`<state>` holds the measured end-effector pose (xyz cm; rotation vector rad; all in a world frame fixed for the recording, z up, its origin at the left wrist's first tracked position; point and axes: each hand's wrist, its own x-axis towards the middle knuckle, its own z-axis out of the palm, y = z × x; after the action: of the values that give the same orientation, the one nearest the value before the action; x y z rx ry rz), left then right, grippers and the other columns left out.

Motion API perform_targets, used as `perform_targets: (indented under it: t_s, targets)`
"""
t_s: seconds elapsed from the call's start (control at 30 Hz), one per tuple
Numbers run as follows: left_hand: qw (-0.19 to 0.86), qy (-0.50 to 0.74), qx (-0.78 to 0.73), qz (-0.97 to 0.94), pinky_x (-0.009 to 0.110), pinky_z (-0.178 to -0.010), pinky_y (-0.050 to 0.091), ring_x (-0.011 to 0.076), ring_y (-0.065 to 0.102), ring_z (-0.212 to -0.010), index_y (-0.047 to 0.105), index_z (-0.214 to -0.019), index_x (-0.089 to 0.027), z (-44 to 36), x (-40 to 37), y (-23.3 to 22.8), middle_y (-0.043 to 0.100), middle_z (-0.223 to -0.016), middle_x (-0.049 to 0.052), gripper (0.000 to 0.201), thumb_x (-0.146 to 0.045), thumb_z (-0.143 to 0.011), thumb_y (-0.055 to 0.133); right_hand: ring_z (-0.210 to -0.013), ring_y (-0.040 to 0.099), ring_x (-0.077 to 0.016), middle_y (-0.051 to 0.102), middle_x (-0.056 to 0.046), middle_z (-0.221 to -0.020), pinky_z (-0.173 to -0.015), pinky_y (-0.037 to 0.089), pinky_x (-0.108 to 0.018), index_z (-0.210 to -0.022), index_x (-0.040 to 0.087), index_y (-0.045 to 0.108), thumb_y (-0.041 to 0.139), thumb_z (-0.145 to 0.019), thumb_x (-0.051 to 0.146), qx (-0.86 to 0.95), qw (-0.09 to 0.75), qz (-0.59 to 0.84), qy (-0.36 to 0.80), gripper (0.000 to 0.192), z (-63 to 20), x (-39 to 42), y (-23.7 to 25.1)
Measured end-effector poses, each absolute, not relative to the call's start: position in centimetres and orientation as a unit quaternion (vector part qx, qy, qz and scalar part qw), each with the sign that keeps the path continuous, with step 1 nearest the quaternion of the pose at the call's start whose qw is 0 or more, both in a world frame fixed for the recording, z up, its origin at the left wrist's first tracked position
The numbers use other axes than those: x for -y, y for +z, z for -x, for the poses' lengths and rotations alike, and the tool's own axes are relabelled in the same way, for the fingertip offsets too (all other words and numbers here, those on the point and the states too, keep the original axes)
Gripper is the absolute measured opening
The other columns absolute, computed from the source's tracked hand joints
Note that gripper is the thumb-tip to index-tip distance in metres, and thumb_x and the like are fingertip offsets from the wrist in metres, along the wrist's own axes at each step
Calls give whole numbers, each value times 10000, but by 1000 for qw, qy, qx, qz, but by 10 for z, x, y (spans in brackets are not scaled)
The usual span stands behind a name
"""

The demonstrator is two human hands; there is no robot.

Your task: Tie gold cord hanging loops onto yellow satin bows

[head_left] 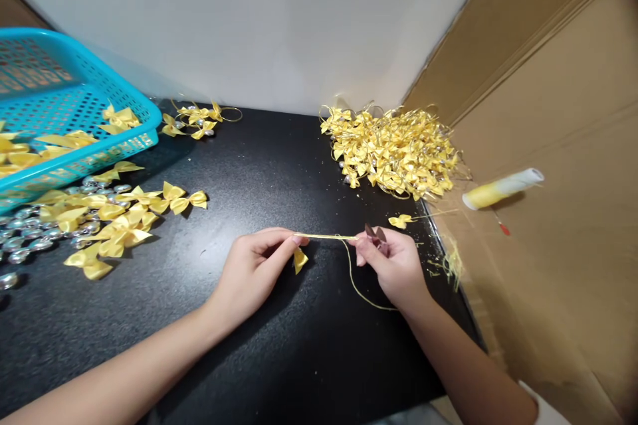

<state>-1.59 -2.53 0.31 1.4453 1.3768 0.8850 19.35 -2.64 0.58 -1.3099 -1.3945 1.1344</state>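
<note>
"Near six o'clock from the centre, what do we hold?"

"We hold the cord (323, 236) drawn straight between our hands. Our left hand (254, 262), towards seven, pinches one end between thumb and forefinger; our right hand (399, 265), at four, pinches the other. The remaining fingers curl in."

"And the bow (300, 261)?"

"Just under our left fingertips, though we cannot tell whether it is tied on. Below the cord, a slack strand (353, 279) curves towards our right wrist."

"Is anything else in our grip?"

"Something dark (376, 239) shows at our right fingers, too hidden for us to name."

"What do we see around?"

"At two, a heap (393, 153) of looped bows; at three, a tube (498, 190) beside the table (259, 166). Towards nine, loose bows (122, 229) lie beside beads (20, 242), near the blue basket (100, 73), which holds more bows."
</note>
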Motion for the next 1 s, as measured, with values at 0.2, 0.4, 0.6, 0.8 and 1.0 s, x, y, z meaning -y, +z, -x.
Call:
perform_targets:
  t_s: [0.2, 0.4, 0.6, 0.8, 1.0]
  targets:
    - [445, 352, -506, -649, 323, -737, 482, 220, 654, -848, 742, -940, -190, 17, 27, 0, 733, -952, 76, 224, -327, -858, 585, -500, 530, -95, 638, 10, -611, -456, 405, -207, -763, 195, 731, 634, -758, 117, 675, 478, 483, 287, 124, -193, 29, 5]
    - [315, 382, -422, -759, 381, -882, 388, 239, 537, -1029, 618, -1198, -254, 15, 37, 6, 687, -1169, 59, 339, -267, -860, 608, -549, 588, -99, 679, -13, -685, -488, 449, -202, -842, 190, 727, 587, -790, 67, 745, 459, 389, 289, 193, -188, 32, 2]
    - [385, 306, -411, -768, 328, -725, 315, 166, 478, -704, 583, -680, -202, 13, 34, 5, 555, -618, -24, 328, -257, -965, 431, -569, 583, -97, 671, -7, -686, -514, 455, -203, -841, 185, 708, 605, -787, 52, 744, 464, 360, 318, 177, -185, 33, 3]
    - [469, 336, -430, -695, 299, -722, 334, 145, 484, -689, 555, -646, -193, 18, 33, 1, 521, -653, -27, 386, -310, -976, 392, -543, 541, -94, 613, 13, -638, -499, 422, -210, -743, 190, 689, 616, -753, 68, 684, 476, 427, 351, 142, -188, 32, 8]
    - [498, 351, -437, -661, 294, -705, 359, 154, 489, -678, 544, -620, -193, 17, 34, 2, 517, -635, -16, 404, -350, -964, 401, -420, 322, -52, 404, 82, -495, -398, 272, -188, -781, 191, 701, 685, -745, 243, 561, 466, 484, 484, 66, -184, 34, 8]
